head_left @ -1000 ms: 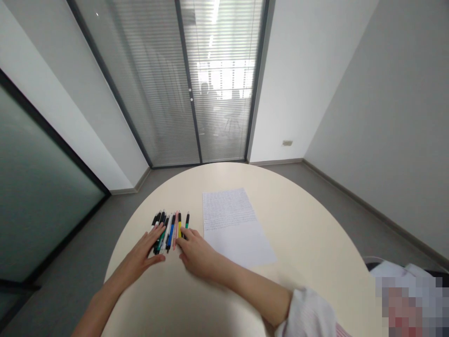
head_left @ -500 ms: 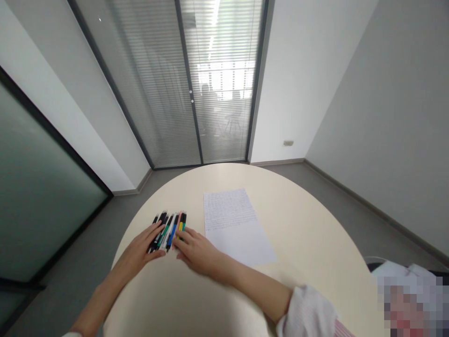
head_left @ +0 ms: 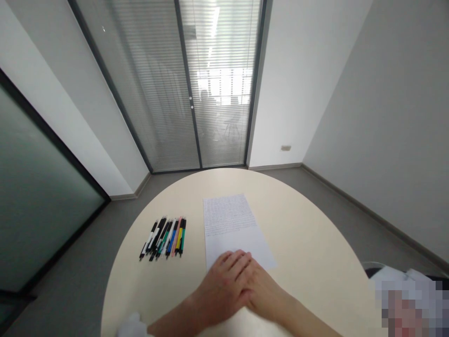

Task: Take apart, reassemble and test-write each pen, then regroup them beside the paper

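Observation:
My left hand [head_left: 222,286] lies over my right hand [head_left: 258,282], its fingers closed across the back of it. Both hands rest together at the lower end of a sheet of paper [head_left: 234,244], which has handwriting on its upper half. The fingers of my right hand are hidden under the left one. To the left of the paper, several pens [head_left: 164,238] lie side by side in a row, in black, white, green, blue, pink and yellow. Neither hand touches them.
A round, pale table [head_left: 298,224] carries the pens and paper. Beyond it stand a glass partition with blinds [head_left: 224,140] and a white wall with a socket [head_left: 286,148]. At the lower right is a partly blurred person [head_left: 403,276].
Both hands have left the pens and moved right to the paper's lower end, where the left now covers the right. The pens stay in their row, now fully visible.

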`<state>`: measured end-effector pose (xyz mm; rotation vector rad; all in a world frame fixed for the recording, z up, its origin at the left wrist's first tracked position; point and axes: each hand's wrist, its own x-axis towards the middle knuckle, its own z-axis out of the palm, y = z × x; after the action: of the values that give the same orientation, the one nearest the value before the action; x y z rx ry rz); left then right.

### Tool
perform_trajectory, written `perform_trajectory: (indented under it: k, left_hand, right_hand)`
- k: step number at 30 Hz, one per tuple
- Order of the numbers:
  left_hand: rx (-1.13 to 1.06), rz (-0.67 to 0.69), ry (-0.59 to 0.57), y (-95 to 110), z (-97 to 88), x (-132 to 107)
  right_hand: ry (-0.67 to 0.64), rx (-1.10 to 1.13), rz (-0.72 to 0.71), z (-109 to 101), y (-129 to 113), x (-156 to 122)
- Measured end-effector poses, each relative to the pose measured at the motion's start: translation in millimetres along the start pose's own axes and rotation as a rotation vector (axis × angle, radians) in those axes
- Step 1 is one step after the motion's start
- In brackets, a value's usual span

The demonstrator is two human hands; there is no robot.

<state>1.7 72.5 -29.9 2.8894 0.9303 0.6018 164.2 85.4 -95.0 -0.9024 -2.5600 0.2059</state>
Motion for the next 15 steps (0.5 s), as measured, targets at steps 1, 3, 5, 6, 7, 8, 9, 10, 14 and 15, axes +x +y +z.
perform_trajectory:
  k: [1,3,5,6,7,8,9,10,14,15]
  left_hand:
    - [-0.022,-0.039,-0.015,1,7.5,3]
    - [-0.093,-0.040,-0.066,-2,16.2,4]
    - [-0.148,-0.032,-0.119,-7,17.2,1]
    - [-0.167,-0.036,-0.139,-10,15.8,1]
    - [-0.182,-0.044,-0.154,-12,14.0,0]
    - [-0.196,-0.054,-0.165,-13,12.2,0]
    - [-0.211,-0.061,-0.170,-14,10.7,0]
    - [-0.227,-0.063,-0.172,-15,9.7,1]
    - [-0.285,-0.032,-0.185,-18,9.5,1]
    - [-0.294,-0.026,-0.188,-18,9.9,0]
  right_hand:
    - [0.000,0.003,0.039,6,1,-3]
    - [-0.052,0.056,0.052,11,3,-6]
    - [-0.133,0.139,0.027,6,3,-6]
    - [-0.164,0.174,0.025,1,3,-5]
    - [-0.185,0.197,0.031,-3,2,-5]
    - [-0.194,0.210,0.046,-7,1,-4]
    - [-0.193,0.215,0.070,-10,-1,-3]
    - [-0.187,0.217,0.097,-11,-3,-3]
    - [-0.160,0.224,0.200,-9,-10,-2]
    - [-0.161,0.226,0.205,-8,-11,-1]
